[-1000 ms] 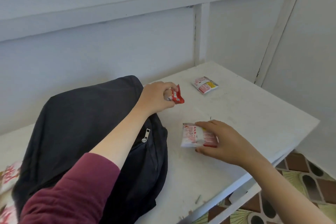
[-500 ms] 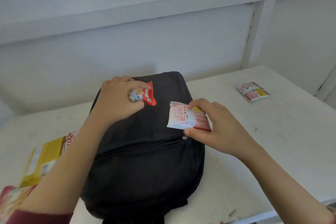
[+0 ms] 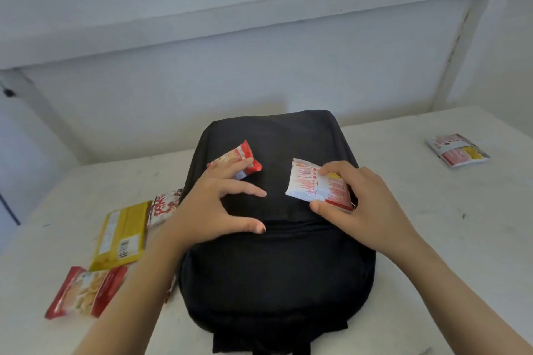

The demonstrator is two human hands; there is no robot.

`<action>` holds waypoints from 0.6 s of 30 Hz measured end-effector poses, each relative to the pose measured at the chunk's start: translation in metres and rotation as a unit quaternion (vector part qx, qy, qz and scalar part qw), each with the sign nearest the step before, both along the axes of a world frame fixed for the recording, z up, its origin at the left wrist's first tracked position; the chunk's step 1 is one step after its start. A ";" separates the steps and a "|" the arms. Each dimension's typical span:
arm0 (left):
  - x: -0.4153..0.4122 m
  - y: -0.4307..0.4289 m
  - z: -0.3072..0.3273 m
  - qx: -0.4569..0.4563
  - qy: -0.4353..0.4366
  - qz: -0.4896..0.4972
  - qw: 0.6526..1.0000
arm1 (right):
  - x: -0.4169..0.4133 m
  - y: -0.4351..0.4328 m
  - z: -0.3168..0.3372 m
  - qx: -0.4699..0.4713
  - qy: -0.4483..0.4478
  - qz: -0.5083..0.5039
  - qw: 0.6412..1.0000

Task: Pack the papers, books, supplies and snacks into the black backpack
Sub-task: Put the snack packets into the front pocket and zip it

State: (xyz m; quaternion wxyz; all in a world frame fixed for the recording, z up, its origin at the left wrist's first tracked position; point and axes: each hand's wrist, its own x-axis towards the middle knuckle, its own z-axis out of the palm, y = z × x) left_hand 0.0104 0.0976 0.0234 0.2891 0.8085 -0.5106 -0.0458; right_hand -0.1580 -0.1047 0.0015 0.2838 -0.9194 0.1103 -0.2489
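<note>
The black backpack (image 3: 274, 268) lies flat on the white table (image 3: 432, 239) in front of me, its zip line running across the middle. A small red snack packet (image 3: 242, 157) rests on the bag's upper left. My left hand (image 3: 207, 210) is spread over the bag with fingers apart, and one fingertip lies on that red packet. My right hand (image 3: 372, 210) pinches a white and red snack packet (image 3: 308, 184) between thumb and fingers, low over the bag's upper right.
Left of the bag lie a yellow packet (image 3: 121, 236), a red crisp packet (image 3: 86, 291) and a white and brown packet (image 3: 164, 206). Another red and yellow packet (image 3: 458, 150) sits far right on the table. A white wall runs close behind.
Both hands carried their packets from the table's right side to above the backpack. The left hand's fingers have spread, and the red packet now lies on the bag. My view swung left.
</note>
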 end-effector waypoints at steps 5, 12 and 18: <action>0.001 0.006 -0.011 -0.017 -0.006 -0.025 1.000 | -0.006 0.022 -0.006 0.052 -0.071 0.024 0.996; 0.007 -0.004 -0.004 -0.143 -0.057 0.009 0.988 | -0.016 0.053 -0.006 0.008 -0.142 0.093 0.985; 0.007 -0.012 0.014 -0.239 -0.155 -0.006 0.959 | -0.008 0.065 -0.011 -0.195 -0.096 -0.027 0.976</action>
